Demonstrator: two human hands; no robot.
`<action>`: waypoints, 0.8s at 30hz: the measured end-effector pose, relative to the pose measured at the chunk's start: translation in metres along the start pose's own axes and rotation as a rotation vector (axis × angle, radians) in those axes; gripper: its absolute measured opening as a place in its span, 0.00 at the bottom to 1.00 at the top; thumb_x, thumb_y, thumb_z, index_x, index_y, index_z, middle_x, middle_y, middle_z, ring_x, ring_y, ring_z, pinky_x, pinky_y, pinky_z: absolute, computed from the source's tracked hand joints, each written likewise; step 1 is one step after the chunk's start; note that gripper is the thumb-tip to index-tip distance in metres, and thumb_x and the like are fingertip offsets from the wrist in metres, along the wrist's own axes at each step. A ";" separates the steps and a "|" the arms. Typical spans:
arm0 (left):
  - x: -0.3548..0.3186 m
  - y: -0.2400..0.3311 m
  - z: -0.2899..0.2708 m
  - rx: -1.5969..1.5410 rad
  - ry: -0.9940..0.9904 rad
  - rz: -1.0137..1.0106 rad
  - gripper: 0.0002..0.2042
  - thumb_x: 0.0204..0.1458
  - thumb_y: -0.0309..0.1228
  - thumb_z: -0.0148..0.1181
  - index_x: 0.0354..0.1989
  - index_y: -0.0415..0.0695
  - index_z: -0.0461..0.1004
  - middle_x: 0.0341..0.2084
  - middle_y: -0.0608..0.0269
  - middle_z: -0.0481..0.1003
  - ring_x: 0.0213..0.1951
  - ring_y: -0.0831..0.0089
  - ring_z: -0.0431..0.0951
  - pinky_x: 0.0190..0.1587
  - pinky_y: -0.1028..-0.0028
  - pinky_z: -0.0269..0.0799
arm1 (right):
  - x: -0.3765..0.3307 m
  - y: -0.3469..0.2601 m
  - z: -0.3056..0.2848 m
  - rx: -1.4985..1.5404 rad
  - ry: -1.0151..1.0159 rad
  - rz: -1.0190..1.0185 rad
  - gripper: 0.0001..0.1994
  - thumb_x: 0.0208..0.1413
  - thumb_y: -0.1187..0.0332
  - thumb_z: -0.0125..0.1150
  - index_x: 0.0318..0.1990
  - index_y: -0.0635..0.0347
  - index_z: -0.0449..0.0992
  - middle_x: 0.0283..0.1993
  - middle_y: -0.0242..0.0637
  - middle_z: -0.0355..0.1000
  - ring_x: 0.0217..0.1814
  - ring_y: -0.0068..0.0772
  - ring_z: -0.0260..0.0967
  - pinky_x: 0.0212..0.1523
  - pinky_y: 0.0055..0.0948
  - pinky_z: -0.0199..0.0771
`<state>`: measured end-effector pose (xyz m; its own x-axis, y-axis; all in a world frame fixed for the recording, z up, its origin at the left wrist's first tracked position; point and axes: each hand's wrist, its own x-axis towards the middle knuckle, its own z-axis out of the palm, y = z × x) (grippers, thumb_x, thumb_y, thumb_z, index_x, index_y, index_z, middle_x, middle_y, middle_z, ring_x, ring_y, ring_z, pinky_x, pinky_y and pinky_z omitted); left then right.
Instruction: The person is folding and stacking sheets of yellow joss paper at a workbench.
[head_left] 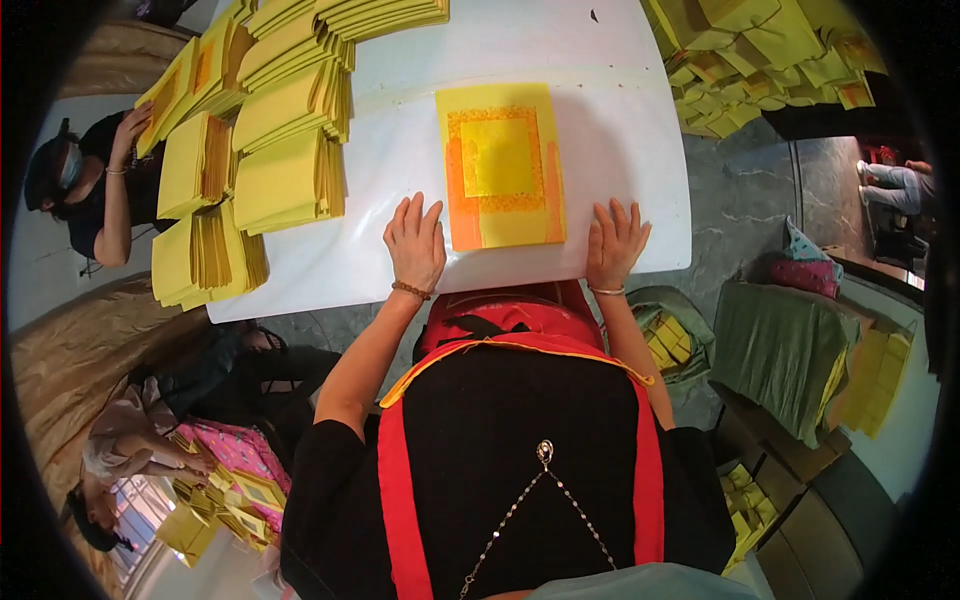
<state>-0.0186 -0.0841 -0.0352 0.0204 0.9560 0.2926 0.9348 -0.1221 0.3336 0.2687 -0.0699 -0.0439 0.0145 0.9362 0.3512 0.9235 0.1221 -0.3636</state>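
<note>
Red apron [400, 490] nearest. Left hand [415, 243] palm down, fingers spread wide, just beside the yellow paper stack [502, 160]; right hand [617, 245] likewise wide, slightly apart from its right side. Whether both palms fully touch the white surface [635, 130] is hard to tell. Stack lies flat between hands, extending farther, orange frame up. Folded yellow bundles [288, 180] far left; yellow heap [740, 45] far right.

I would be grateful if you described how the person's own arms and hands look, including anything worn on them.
The left hand and right hand are ungloved. A brown beaded bracelet circles the left wrist; a thin, pale, silvery bangle circles the right. The black sleeves are short.
</note>
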 end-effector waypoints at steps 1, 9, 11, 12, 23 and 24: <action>0.000 0.001 -0.002 -0.016 0.003 0.007 0.15 0.48 0.27 0.49 0.46 0.46 0.68 0.51 0.57 0.61 0.56 0.60 0.56 0.54 0.62 0.48 | 0.000 -0.001 0.001 0.012 0.010 -0.004 0.14 0.53 0.60 0.45 0.45 0.50 0.71 0.54 0.35 0.60 0.63 0.44 0.46 0.59 0.57 0.34; -0.005 -0.010 -0.001 -0.074 0.052 0.043 0.15 0.45 0.27 0.52 0.44 0.46 0.69 0.50 0.58 0.63 0.55 0.61 0.57 0.53 0.62 0.49 | 0.001 -0.005 0.005 0.017 0.027 -0.023 0.13 0.53 0.61 0.47 0.45 0.51 0.71 0.53 0.35 0.61 0.61 0.41 0.50 0.59 0.50 0.40; -0.005 -0.009 0.000 -0.089 0.066 0.045 0.15 0.45 0.27 0.52 0.44 0.46 0.69 0.50 0.58 0.63 0.54 0.61 0.58 0.53 0.62 0.50 | 0.002 -0.004 0.004 0.018 0.032 -0.022 0.13 0.53 0.62 0.47 0.44 0.51 0.71 0.53 0.35 0.61 0.59 0.40 0.52 0.59 0.49 0.42; -0.004 -0.006 0.002 -0.094 0.066 0.043 0.15 0.45 0.26 0.51 0.44 0.46 0.69 0.50 0.58 0.63 0.55 0.60 0.58 0.53 0.62 0.50 | 0.001 -0.003 0.004 0.019 0.043 -0.025 0.13 0.53 0.62 0.47 0.44 0.51 0.71 0.53 0.35 0.61 0.59 0.40 0.52 0.59 0.49 0.42; -0.007 0.000 0.001 0.004 0.026 0.094 0.17 0.45 0.25 0.50 0.46 0.46 0.67 0.50 0.56 0.61 0.55 0.57 0.55 0.54 0.60 0.48 | 0.000 -0.001 0.002 0.029 0.072 -0.004 0.12 0.52 0.62 0.49 0.43 0.52 0.71 0.52 0.35 0.62 0.59 0.38 0.54 0.58 0.47 0.44; -0.003 0.002 0.002 -0.020 0.030 0.104 0.17 0.45 0.25 0.49 0.46 0.47 0.67 0.50 0.55 0.61 0.55 0.56 0.55 0.54 0.60 0.48 | 0.000 0.001 0.000 0.035 0.075 0.004 0.12 0.52 0.62 0.50 0.43 0.52 0.71 0.52 0.35 0.62 0.59 0.38 0.55 0.58 0.47 0.44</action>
<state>-0.0158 -0.0872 -0.0371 0.1063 0.9295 0.3532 0.9207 -0.2261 0.3180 0.2698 -0.0700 -0.0441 0.0476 0.9095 0.4131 0.9097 0.1314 -0.3940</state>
